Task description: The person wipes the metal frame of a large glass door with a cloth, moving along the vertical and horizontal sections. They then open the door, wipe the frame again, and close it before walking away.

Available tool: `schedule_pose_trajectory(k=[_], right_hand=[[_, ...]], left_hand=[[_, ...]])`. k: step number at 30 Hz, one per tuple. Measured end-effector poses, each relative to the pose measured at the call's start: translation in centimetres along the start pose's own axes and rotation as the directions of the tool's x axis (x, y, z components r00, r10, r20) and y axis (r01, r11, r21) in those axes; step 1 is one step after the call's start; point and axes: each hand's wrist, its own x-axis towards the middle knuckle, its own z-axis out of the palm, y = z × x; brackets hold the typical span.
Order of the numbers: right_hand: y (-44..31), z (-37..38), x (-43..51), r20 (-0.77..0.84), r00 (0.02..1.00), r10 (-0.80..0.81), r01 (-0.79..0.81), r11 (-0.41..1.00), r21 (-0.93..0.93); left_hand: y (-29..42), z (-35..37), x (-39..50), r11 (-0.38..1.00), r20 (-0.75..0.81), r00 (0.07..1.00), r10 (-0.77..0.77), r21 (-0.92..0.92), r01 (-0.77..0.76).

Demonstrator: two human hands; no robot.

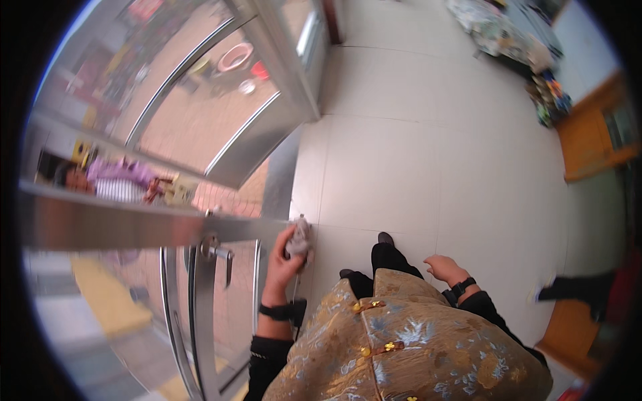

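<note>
My left hand (283, 260) grips a crumpled greyish cloth (300, 240) between thumb and fingers. The cloth is against the end of a metal crosspiece (251, 228) of a glazed metal door, low in the view's left half. A lever handle (225, 258) projects from this door, left of my hand. My right hand (444, 268) hangs by my right side over the tiled floor, touching nothing visible. Its fingers are loosely bent, with a small gap between thumb and fingers, and no object shows in it. A black band sits on each wrist.
Beyond the glass, a person (120, 188) is on brick paving, with basins (235, 57) farther off. Another person's dark-clad leg (577, 290) shows at right. Wooden furniture (589, 133) and a cloth-covered piece (501, 37) line the right side of the pale tiled floor (381, 160).
</note>
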Motion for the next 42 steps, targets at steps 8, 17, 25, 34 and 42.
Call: schedule_pose_trajectory(k=[8,17,25,34,42], right_hand=[[8.2,-4.2,3.8,0.177,0.984,-0.002,0.019,0.996,-0.092],[11.9,-9.7,12.4,0.266,0.962,-0.058,0.103,0.982,-0.158],[9.9,-11.1,18.6,0.309,0.934,-0.178,0.251,0.944,-0.214],[7.8,-10.0,18.7,0.181,0.972,-0.153,0.187,0.963,-0.193],[6.5,-4.6,14.8,0.258,0.953,-0.159,0.199,0.971,-0.134]], left_hand=[[4.6,2.3,1.3,0.714,-0.227,0.966,-0.122,-0.697,-0.074],[4.2,4.7,-3.2,0.883,-0.562,0.818,-0.123,-0.438,-0.167],[17.4,0.9,-9.6,0.835,-0.800,0.245,0.548,0.507,-0.214],[48.8,-8.9,-8.6,-0.408,0.406,0.149,0.902,0.687,0.601],[53.7,-17.1,-2.4,-0.492,0.480,0.111,0.870,0.856,0.156]])
